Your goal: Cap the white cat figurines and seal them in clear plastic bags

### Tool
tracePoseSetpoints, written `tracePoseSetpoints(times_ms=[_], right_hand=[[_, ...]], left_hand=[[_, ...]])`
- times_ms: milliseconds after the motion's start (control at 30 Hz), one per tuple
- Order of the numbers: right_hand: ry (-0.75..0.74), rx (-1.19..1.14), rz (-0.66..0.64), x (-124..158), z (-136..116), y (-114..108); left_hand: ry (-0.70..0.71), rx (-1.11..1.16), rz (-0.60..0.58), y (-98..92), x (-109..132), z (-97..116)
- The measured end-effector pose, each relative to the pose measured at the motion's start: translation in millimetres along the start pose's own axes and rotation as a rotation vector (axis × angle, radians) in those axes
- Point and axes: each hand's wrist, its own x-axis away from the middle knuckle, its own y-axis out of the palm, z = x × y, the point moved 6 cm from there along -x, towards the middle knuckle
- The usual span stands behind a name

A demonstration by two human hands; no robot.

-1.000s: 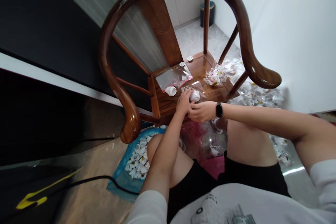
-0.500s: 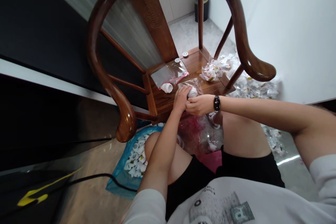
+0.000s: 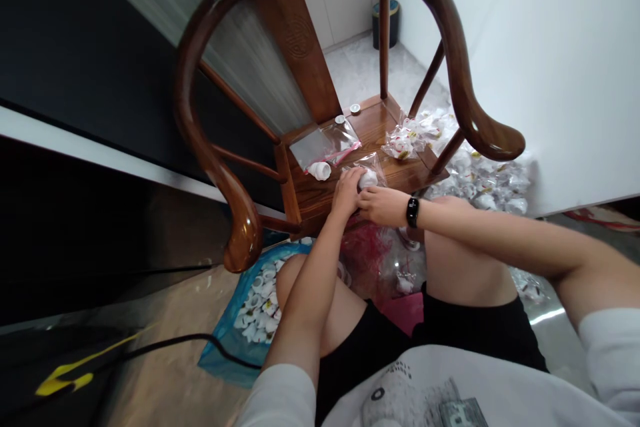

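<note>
My left hand (image 3: 346,191) and my right hand (image 3: 384,205) meet at the front edge of the wooden chair seat (image 3: 320,203). Between them is a small clear plastic bag (image 3: 374,162) with a rounded white plastic piece (image 3: 369,178) in it. Both hands are closed on the bag around that piece; the fingertips partly hide each other. Left of my left hand, a similar white plastic piece (image 3: 319,171) lies on its side, its round opening facing right. Behind it lie flat clear bags with pink edges (image 3: 325,145).
Two small white round parts (image 3: 355,109) sit at the seat's back. Filled clear bags (image 3: 406,137) lie on its right, with a heap of bagged pieces (image 3: 480,177) on the floor beyond. A blue bag (image 3: 235,320) of loose white pieces stands lower left. The chair's curved armrest (image 3: 240,240) rises nearby.
The view has shifted slightly. My right wrist and forearm have dropped a little, and the bagged white piece shows slightly more between my fingers. Both hands keep their hold.
</note>
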Motion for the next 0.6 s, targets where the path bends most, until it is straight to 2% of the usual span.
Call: tracePoseSetpoints(times_ms=[67,167,333,433,600], right_hand=[[0.203,-0.071,-0.021,4,3,21],[0.370,-0.210,0.030,10,4,40],[0.501,-0.392,0.192,9,13,40],[0.565,-0.442,0.186,6,16,45],[0.609,-0.360,0.126,5,13,57]], left_hand=[[0.020,0.011,0.016,-2.4,2,4],[0.026,0.047,0.050,-5.2,4,5],[-0.003,0.092,0.012,-2.1,6,1],[-0.030,0.103,0.006,-0.9,7,-2],[0.010,0.110,0.002,2.3,5,-3]])
